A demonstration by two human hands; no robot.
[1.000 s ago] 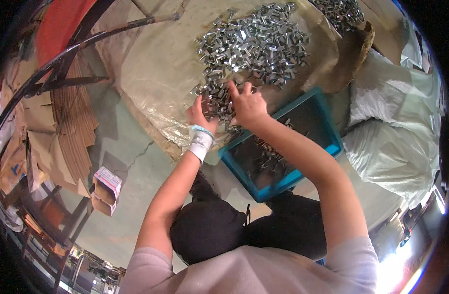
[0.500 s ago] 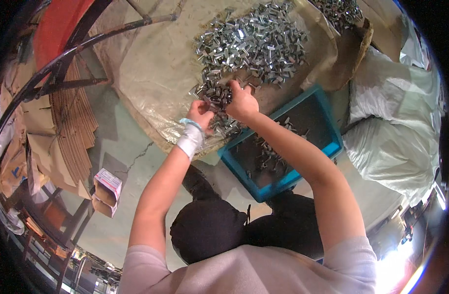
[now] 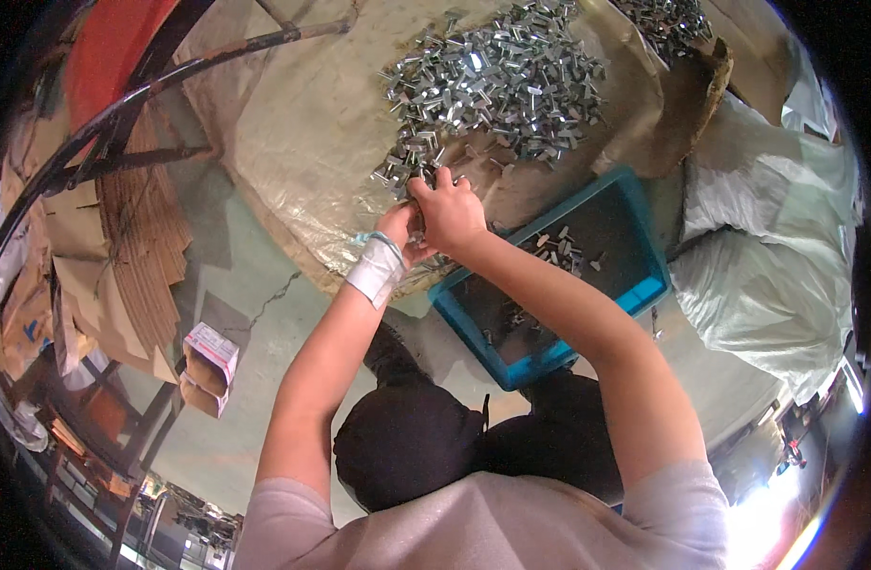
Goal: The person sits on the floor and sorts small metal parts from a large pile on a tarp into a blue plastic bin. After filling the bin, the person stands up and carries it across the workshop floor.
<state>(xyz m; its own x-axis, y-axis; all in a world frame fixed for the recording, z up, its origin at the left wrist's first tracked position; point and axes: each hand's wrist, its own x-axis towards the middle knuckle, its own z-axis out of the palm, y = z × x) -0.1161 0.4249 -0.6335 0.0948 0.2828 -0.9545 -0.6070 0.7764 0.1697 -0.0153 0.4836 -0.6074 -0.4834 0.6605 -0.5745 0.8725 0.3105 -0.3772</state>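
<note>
A heap of small shiny metal parts [image 3: 497, 81], many of them T-shaped, lies on a brown sheet [image 3: 293, 142] covered with clear plastic. At the heap's near end my left hand [image 3: 400, 228], a white wrap round its wrist, curls in from the left. My right hand [image 3: 452, 214] meets it from the right, fingers bent over the near parts. The two hands are cupped together round a clump of metal parts, mostly hidden by the fingers. Close by on the right, a blue tray [image 3: 656, 285] holds some loose parts of the same kind [image 3: 561, 249].
White plastic sacks [image 3: 754, 304] stand at the right. A second heap of metal parts [image 3: 668, 27] lies at the far right. Stacked flat cardboard [image 3: 146, 247] and a dark metal frame [image 3: 170, 81] are at the left, with a small open carton [image 3: 209, 369] on the floor.
My hands have drawn closer together, the right moving slightly left and nearer me. The clump that showed between them is now mostly covered. The view has shifted slightly.
</note>
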